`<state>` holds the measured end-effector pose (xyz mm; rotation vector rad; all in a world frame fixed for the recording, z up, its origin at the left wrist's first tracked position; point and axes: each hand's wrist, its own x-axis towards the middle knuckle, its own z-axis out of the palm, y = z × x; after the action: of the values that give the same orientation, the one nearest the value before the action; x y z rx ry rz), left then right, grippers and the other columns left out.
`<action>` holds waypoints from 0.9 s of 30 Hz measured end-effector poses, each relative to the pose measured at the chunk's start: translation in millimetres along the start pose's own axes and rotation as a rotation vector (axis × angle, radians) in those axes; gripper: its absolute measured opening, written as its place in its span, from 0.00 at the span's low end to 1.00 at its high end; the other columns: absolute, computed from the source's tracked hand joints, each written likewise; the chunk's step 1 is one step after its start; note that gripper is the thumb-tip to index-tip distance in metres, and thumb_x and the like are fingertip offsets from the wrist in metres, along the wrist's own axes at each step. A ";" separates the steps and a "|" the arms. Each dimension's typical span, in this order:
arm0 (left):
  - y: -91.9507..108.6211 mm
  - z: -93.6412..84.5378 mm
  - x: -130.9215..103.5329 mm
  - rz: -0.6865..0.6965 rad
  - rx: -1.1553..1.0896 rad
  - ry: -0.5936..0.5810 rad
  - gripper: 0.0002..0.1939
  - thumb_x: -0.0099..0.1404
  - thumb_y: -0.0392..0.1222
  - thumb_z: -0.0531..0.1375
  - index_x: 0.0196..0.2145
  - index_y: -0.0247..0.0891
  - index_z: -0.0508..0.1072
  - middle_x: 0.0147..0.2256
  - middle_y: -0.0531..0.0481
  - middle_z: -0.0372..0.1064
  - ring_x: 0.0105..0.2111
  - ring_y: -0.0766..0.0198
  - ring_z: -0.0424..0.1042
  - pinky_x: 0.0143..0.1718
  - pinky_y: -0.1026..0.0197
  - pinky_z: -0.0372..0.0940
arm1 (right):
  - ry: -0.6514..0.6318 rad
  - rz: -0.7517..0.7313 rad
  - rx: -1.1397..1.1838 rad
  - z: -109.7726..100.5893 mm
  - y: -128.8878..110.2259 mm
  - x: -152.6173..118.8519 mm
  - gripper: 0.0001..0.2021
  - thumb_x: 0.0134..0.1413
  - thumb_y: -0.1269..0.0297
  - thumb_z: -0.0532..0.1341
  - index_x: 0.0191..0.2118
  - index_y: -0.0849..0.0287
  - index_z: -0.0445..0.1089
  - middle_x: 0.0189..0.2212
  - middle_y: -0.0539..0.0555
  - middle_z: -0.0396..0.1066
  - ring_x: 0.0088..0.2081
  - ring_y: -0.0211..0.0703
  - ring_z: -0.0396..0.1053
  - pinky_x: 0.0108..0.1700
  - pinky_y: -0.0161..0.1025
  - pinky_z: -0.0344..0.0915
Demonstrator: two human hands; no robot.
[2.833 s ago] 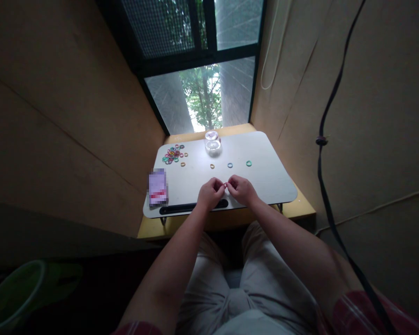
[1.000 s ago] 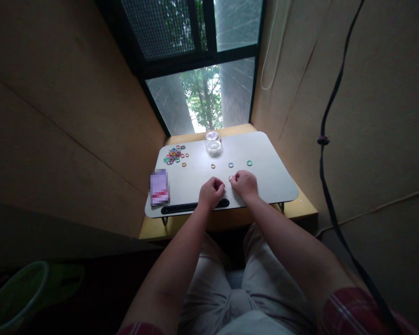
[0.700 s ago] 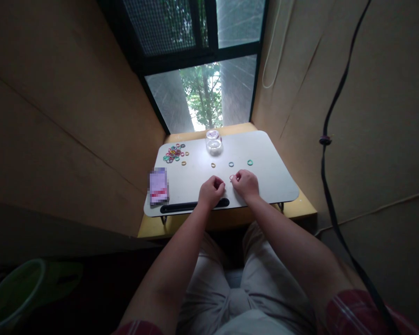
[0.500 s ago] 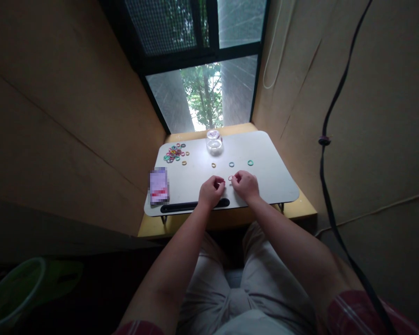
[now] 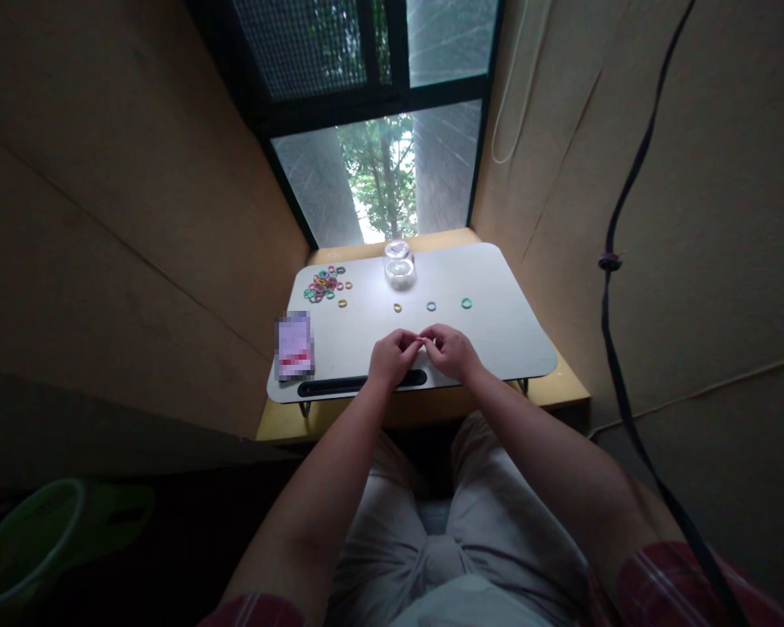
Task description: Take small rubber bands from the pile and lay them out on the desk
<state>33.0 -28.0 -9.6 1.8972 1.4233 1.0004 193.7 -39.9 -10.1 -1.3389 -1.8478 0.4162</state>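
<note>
Right hand (image 5: pixel 454 352) has moved back to left hand (image 5: pixel 390 357) — fingertips of both apparently pinching the small pink ring (image 5: pixel 422 339) between them, over the white table (image 5: pixel 503 335) — so handling looks two-handed again, ring not yet released.

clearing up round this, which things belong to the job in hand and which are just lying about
Seem part of it:
- small pinkish piece, pinched between left hand and right hand
- yellow ring, blue ring, green ring
- ring pile, probably

Probably just lying about:
- blurred purple item
- green bin
- clear container, though unsure
</note>
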 end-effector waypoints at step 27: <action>-1.0 -0.1 -3.2 0.094 -0.032 -0.092 0.12 0.60 0.47 0.61 0.40 0.39 0.75 0.31 0.50 0.76 0.27 0.67 0.72 0.31 0.65 0.64 | 0.040 0.044 0.019 2.6 1.4 -1.8 0.02 0.52 0.67 0.56 0.31 0.57 0.65 0.25 0.49 0.68 0.26 0.37 0.62 0.30 0.34 0.56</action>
<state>31.8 -30.8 -11.1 1.9763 1.2696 0.9595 192.8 -40.5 -13.3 -1.3678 -1.7800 0.4262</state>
